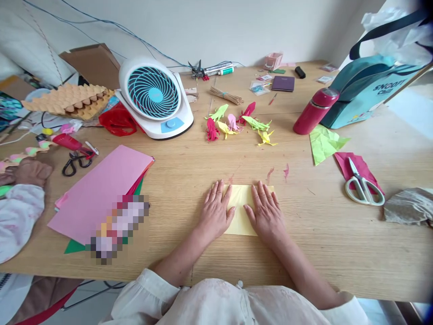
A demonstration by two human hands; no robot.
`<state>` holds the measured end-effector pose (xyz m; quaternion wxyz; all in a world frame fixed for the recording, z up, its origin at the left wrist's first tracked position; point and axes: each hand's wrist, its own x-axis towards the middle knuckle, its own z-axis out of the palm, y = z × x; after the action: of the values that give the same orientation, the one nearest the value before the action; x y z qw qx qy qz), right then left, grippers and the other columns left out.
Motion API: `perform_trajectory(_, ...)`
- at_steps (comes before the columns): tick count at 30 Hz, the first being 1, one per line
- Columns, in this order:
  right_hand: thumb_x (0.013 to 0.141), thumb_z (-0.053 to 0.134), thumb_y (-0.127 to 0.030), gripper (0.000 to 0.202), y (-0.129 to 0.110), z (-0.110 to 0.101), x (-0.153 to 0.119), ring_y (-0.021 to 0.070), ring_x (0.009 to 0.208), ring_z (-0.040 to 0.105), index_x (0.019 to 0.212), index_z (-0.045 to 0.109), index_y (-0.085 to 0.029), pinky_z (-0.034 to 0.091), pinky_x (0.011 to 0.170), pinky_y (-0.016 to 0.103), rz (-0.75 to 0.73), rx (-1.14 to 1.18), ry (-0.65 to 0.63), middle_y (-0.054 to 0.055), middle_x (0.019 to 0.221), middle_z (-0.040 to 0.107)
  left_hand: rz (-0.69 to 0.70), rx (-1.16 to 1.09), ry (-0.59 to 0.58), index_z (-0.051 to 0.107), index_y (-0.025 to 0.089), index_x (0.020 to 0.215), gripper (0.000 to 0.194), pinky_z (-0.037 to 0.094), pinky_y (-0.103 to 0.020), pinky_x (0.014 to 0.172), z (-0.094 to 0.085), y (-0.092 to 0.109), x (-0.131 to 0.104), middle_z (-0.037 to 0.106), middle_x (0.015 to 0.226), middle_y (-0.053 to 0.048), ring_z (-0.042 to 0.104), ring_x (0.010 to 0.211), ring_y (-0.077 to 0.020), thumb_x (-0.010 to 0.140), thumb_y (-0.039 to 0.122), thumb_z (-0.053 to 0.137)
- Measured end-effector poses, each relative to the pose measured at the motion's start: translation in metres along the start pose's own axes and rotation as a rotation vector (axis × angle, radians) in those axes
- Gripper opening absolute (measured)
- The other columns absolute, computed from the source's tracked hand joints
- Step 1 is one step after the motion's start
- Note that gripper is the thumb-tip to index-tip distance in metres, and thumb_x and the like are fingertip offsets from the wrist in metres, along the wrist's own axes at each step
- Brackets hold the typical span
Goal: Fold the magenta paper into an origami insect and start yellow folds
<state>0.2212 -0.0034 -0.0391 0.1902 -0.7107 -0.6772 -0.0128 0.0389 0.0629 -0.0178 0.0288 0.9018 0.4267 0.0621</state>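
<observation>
A sheet of pale yellow paper lies flat on the wooden table in front of me. My left hand rests palm down on its left part, fingers stretched forward. On the right part my right hand presses flat in the same way, thumb pointing inward. Both hands are open and grip nothing. The paper's left and right ends are mostly hidden beneath them. Beyond the hands, several folded paper figures in red, yellow, pink and green sit in a loose group.
Left are pink paper sheets, a fan and black-handled scissors, with another person's hand at the edge. Right are a red bottle, a teal bag, green paper and white-handled scissors on red paper.
</observation>
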Motion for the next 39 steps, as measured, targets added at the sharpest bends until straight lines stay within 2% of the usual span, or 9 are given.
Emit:
perform_trajectory(5, 0.1, 0.037, -0.049, 0.065, 0.015, -0.003, -0.005, 0.0293, 0.148, 0.028, 0.153, 0.033, -0.011, 0.022, 0.119, 0.049, 0.07, -0.098, 0.005, 0.018, 0.161, 0.027, -0.027, 0.02, -0.023, 0.023, 0.017, 0.156, 0.068, 0.024, -0.049, 0.121, -0.003, -0.001, -0.002, 0.018, 0.164, -0.016, 0.017, 0.152, -0.031, 0.097, 0.043, 0.045)
perform_trajectory(10, 0.1, 0.035, -0.048, 0.065, 0.015, -0.003, -0.004, 0.03, 0.148, 0.027, 0.152, 0.035, -0.009, 0.02, 0.12, 0.049, 0.068, -0.114, -0.029, 0.019, 0.161, 0.027, -0.105, 0.053, -0.057, 0.025, 0.018, 0.156, 0.065, 0.023, -0.052, 0.121, -0.008, -0.012, -0.01, 0.019, 0.164, -0.013, 0.019, 0.152, -0.0301, 0.098, 0.042, 0.041)
perform_trajectory(15, 0.102, 0.029, -0.047, 0.065, 0.017, -0.005, -0.006, 0.0318, 0.148, 0.029, 0.151, 0.035, -0.005, 0.019, 0.119, 0.053, 0.08, -0.108, 0.007, 0.021, 0.159, 0.031, -0.135, 0.086, -0.034, 0.027, 0.018, 0.155, 0.063, 0.018, -0.059, 0.12, -0.011, -0.015, -0.013, 0.018, 0.164, -0.012, 0.017, 0.152, -0.0315, 0.098, 0.042, 0.041)
perform_trajectory(19, 0.103, 0.03, -0.043, 0.064, 0.004, -0.022, -0.006, 0.0308, 0.151, 0.021, 0.155, 0.025, -0.006, 0.013, 0.12, 0.056, 0.033, -0.089, 0.036, 0.021, 0.161, 0.026, -0.069, 0.061, -0.005, 0.028, 0.016, 0.155, 0.061, 0.012, -0.06, 0.122, -0.02, -0.003, -0.01, 0.018, 0.165, -0.01, 0.013, 0.153, -0.0297, 0.099, 0.037, 0.039)
perform_trajectory(22, 0.103, 0.031, -0.04, 0.063, -0.01, -0.029, -0.006, 0.0292, 0.152, 0.017, 0.155, 0.023, -0.006, 0.014, 0.121, 0.053, -0.055, -0.04, 0.0, 0.019, 0.163, 0.022, -0.004, -0.015, -0.009, 0.027, 0.013, 0.155, 0.062, 0.016, -0.056, 0.122, -0.022, 0.014, -0.006, 0.018, 0.165, -0.011, 0.013, 0.153, -0.0295, 0.099, 0.038, 0.038)
perform_trajectory(26, 0.103, 0.031, -0.038, 0.061, -0.013, -0.017, -0.007, 0.0268, 0.151, 0.021, 0.154, 0.026, -0.006, 0.024, 0.12, 0.046, -0.157, 0.029, -0.07, 0.017, 0.161, 0.027, 0.124, -0.12, -0.06, 0.019, 0.01, 0.157, 0.065, 0.02, -0.044, 0.124, -0.009, 0.034, -0.001, 0.016, 0.165, -0.01, 0.011, 0.153, -0.0255, 0.099, 0.035, 0.035)
perform_trajectory(29, 0.102, 0.035, -0.039, 0.061, -0.004, -0.006, -0.011, 0.0258, 0.15, 0.026, 0.154, 0.028, -0.007, 0.024, 0.12, 0.045, -0.185, 0.003, -0.057, 0.016, 0.16, 0.032, 0.136, -0.123, -0.069, 0.019, 0.008, 0.156, 0.067, 0.018, -0.041, 0.124, 0.003, 0.038, -0.001, 0.015, 0.165, -0.011, 0.011, 0.153, -0.0255, 0.098, 0.036, 0.036)
perform_trajectory(33, 0.101, 0.039, -0.043, 0.066, 0.003, -0.004, -0.015, 0.0269, 0.149, 0.028, 0.155, 0.025, -0.009, 0.025, 0.119, 0.046, -0.194, -0.029, -0.029, 0.017, 0.16, 0.031, 0.09, -0.094, -0.056, 0.02, 0.009, 0.156, 0.068, 0.017, -0.041, 0.124, 0.004, 0.033, -0.002, 0.014, 0.165, -0.012, 0.01, 0.153, -0.026, 0.098, 0.039, 0.038)
perform_trajectory(39, 0.101, 0.04, -0.043, 0.07, 0.005, -0.008, -0.016, 0.027, 0.149, 0.028, 0.158, 0.015, -0.012, 0.025, 0.119, 0.047, -0.165, -0.034, -0.049, 0.016, 0.161, 0.028, -0.045, -0.033, -0.055, 0.021, 0.004, 0.155, 0.07, 0.023, -0.044, 0.122, -0.003, 0.01, -0.004, 0.019, 0.163, -0.018, 0.017, 0.152, -0.029, 0.101, 0.046, 0.035)
